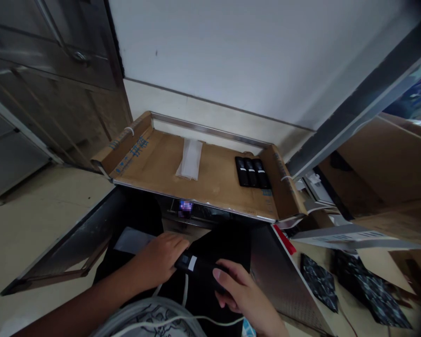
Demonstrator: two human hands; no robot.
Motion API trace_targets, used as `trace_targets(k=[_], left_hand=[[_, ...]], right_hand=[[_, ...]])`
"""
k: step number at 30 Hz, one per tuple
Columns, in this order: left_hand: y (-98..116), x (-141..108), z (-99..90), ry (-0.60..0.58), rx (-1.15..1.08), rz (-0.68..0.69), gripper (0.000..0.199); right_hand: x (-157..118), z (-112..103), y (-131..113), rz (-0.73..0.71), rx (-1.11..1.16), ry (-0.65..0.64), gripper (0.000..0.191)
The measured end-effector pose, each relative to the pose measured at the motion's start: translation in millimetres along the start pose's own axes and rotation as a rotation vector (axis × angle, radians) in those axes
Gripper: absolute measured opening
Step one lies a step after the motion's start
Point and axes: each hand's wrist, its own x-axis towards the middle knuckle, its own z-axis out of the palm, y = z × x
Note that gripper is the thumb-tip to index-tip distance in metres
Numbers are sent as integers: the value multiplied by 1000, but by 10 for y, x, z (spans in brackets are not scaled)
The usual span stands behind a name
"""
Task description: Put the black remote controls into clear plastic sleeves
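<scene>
A black device with a white label (192,263) lies between my hands above my lap. My right hand (236,285) is closed round its right end, thumb on top. My left hand (163,257) is curled at the device's left end, its fingertips partly hidden. Under my left hand and wrist, a translucent whitish sleeve (132,239) rests on my dark-clad leg. On the cardboard-lined tray (217,180) in front of me, three similar black devices (251,172) lie side by side at the right. A stack of thin white sleeves (191,159) lies left of the tray's middle.
Raised cardboard sides (289,185) bound the tray. Below its front edge is a small pixelated object (185,207). Metal panels (284,271) flank my legs. Dark patterned bags (319,281) lie on the floor at right, near large cardboard boxes (393,173).
</scene>
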Motion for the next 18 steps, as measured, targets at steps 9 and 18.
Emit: trace_targets(k=[9,18], left_hand=[[168,62,28,-20,-95,19,48],[324,-103,-320,179,-635,124,48]], right_hand=[[303,570,-39,-114,4,-85,72],[249,395,-81,-630,-185,-135,48]])
